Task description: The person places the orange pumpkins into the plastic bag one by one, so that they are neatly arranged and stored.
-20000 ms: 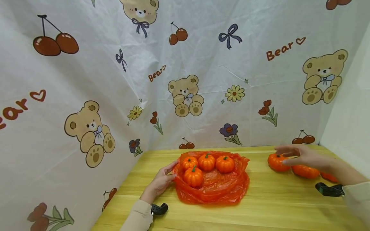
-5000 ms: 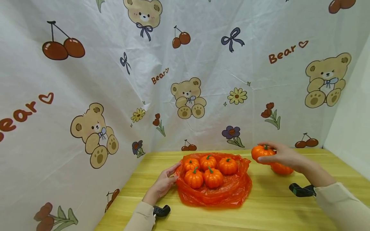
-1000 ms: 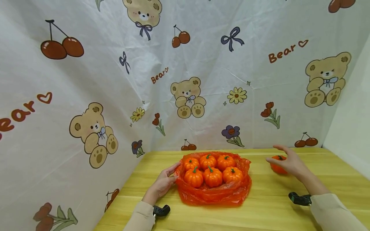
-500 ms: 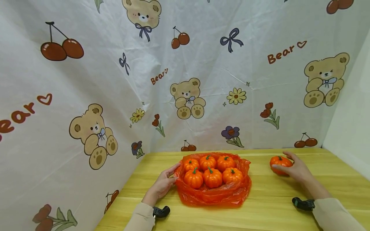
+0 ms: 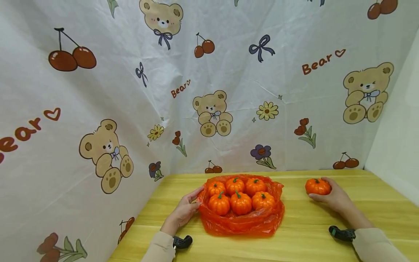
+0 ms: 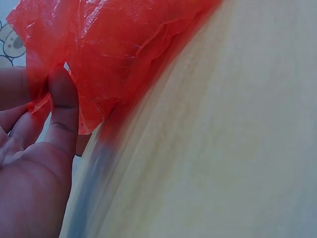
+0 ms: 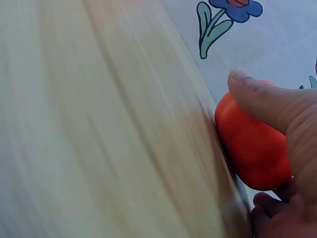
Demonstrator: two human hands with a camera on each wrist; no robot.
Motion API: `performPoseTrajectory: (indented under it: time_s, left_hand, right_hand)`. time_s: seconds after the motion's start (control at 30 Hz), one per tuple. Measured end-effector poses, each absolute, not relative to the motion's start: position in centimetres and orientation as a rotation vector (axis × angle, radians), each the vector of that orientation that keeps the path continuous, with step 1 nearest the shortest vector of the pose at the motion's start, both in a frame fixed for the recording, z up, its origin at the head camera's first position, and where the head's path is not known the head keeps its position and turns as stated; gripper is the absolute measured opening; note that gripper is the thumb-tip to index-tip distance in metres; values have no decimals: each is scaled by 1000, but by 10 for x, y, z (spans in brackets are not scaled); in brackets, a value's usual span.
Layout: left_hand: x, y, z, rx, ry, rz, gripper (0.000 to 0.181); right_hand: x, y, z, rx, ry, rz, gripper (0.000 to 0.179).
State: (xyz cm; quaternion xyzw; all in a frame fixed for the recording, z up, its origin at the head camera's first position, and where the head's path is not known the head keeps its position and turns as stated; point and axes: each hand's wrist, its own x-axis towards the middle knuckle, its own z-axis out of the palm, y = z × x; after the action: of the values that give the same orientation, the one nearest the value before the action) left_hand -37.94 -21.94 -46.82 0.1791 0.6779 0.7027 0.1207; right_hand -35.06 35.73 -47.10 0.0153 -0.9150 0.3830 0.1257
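A thin red plastic bag (image 5: pixel 240 226) lies spread open on the table, left of centre in the head view. Inside it sit several small orange pumpkins (image 5: pixel 241 203) with green stems, in two rows. My left hand (image 5: pixel 182 211) pinches the left edge of the bag; the left wrist view shows the crinkled film (image 6: pixel 124 44) caught between thumb and fingers. On the right, a single orange pumpkin (image 5: pixel 317 186) is at the table surface, and my right hand (image 5: pixel 337 199) grips it from its right side. In the right wrist view the thumb lies along the pumpkin (image 7: pixel 252 144), other fingers beneath.
The light wooden table (image 5: pixel 304 233) meets a white curtain (image 5: pixel 235 153) printed with bears, flowers and cherries at the back and left. A plain white wall (image 5: pixel 396 145) rises on the right. Black wrist-worn devices (image 5: pixel 342 233) sit at both wrists.
Over twenty seconds, more pumpkins have gone into the bag from the right side. In the last second my right hand has come down around the lone pumpkin; the left hand keeps its hold.
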Motion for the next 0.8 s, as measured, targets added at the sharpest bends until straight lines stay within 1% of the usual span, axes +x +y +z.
performPoseTrajectory:
  time_s: [0.47, 0.8]
  left_hand:
    - [-378, -221, -473, 543, 1979, 2047, 75]
    - [-379, -220, -470, 566, 1974, 2042, 76]
  right_hand:
    - [-345, 353, -471, -7, -2690, 1111, 104]
    - [-343, 347, -462, -23, -2688, 1138, 105]
